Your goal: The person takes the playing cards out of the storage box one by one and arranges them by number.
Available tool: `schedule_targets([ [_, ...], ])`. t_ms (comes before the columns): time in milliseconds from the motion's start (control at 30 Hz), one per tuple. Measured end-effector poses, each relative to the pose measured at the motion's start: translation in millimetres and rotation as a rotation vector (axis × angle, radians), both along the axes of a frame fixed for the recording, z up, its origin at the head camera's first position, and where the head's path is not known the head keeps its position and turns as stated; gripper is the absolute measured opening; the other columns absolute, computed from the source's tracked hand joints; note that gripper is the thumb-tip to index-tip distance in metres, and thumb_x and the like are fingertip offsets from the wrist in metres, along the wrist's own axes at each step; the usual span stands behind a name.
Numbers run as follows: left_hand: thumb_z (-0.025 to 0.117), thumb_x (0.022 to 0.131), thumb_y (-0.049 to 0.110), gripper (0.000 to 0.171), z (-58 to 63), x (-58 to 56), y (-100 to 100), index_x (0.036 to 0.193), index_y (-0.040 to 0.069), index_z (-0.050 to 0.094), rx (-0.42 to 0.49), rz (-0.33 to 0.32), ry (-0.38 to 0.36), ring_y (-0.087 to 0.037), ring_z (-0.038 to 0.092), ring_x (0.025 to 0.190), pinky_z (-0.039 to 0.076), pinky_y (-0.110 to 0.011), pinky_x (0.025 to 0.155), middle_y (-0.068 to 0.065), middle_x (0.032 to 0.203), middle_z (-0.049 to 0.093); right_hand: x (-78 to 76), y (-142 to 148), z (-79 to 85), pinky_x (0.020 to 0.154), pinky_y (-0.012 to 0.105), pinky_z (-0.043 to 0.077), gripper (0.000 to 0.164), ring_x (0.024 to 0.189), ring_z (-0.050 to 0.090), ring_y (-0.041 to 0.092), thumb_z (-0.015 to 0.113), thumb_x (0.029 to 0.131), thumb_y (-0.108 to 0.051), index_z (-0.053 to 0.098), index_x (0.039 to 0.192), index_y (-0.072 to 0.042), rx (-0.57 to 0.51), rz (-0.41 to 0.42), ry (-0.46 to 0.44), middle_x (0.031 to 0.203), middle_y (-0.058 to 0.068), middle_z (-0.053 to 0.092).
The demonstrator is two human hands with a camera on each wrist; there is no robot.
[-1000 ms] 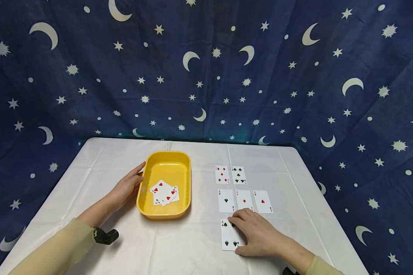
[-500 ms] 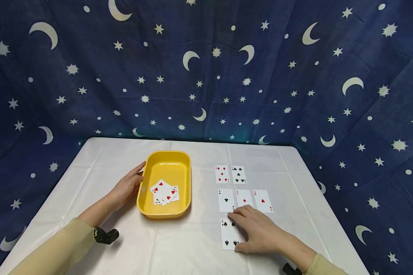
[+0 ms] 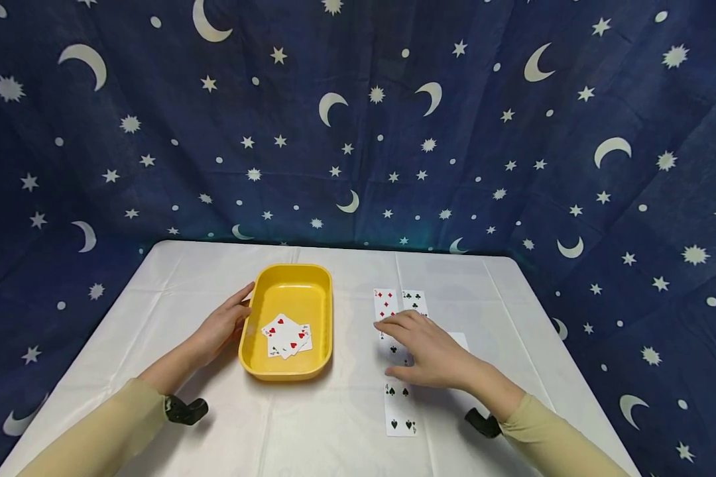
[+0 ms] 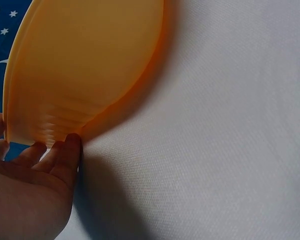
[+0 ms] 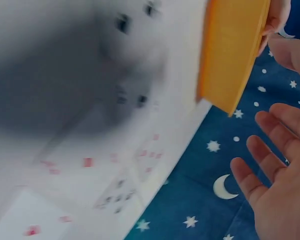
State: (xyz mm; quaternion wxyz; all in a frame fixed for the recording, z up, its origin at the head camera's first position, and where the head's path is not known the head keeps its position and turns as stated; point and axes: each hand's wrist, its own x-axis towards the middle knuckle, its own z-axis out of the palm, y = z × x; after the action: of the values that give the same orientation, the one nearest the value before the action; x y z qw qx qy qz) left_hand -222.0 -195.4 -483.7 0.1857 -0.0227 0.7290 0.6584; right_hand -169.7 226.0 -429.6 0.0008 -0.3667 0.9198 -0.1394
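Observation:
In the head view, my left hand (image 3: 217, 331) rests its fingers against the left side of a yellow tray (image 3: 292, 373). The left wrist view shows those fingertips touching the outer wall. Inside the tray lies a small overlapping pile of playing cards (image 3: 288, 336), hearts among them. My right hand (image 3: 432, 348) hovers over the face-up cards, fingers spread, holding nothing. Below it lies the four of spades (image 3: 400, 421). The ace of clubs (image 3: 392, 349) is partly covered, and only a corner of the ace of hearts (image 3: 459, 339) shows. The ace of diamonds is hidden.
Behind the aces lie the five of diamonds (image 3: 385, 302) and the five of clubs (image 3: 415, 300). A white cloth covers the table (image 3: 328, 430). Dark blue fabric (image 3: 358, 165) with moons and stars hangs behind it. Cards in the right wrist view are blurred.
My right hand has lifted off the four of spades and moved forward over the aces, leaving that card lying flat. My left hand and the tray stay in place.

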Motion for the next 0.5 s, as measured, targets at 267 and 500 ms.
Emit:
schedule_targets([
  [267, 0.036, 0.106, 0.015, 0.067, 1.5, -0.1, 1, 0.166, 0.026, 0.01, 0.011, 0.011, -0.002, -0.039, 0.029, 0.149, 0.027, -0.052, 0.119, -0.019, 0.169, 0.012, -39.4, -51, 19.7, 0.113, 0.039, 0.039, 0.072, 0.136, 0.041, 0.012, 0.076, 0.088, -0.044, 0.051, 0.152, -0.022, -0.02, 0.081, 0.011, 0.148, -0.011, 0.051],
  [500, 0.036, 0.107, 0.017, 0.065, 2.2, 1.5, 1, 0.166, 0.026, 0.011, 0.004, 0.02, -0.006, -0.038, 0.031, 0.149, 0.028, -0.052, 0.119, -0.019, 0.169, 0.012, -57.2, -102, 23.8, 0.116, 0.038, 0.034, 0.074, 0.138, 0.041, 0.016, 0.076, 0.089, -0.041, 0.048, 0.154, -0.021, 0.016, 0.159, -0.032, 0.15, -0.007, 0.051],
])
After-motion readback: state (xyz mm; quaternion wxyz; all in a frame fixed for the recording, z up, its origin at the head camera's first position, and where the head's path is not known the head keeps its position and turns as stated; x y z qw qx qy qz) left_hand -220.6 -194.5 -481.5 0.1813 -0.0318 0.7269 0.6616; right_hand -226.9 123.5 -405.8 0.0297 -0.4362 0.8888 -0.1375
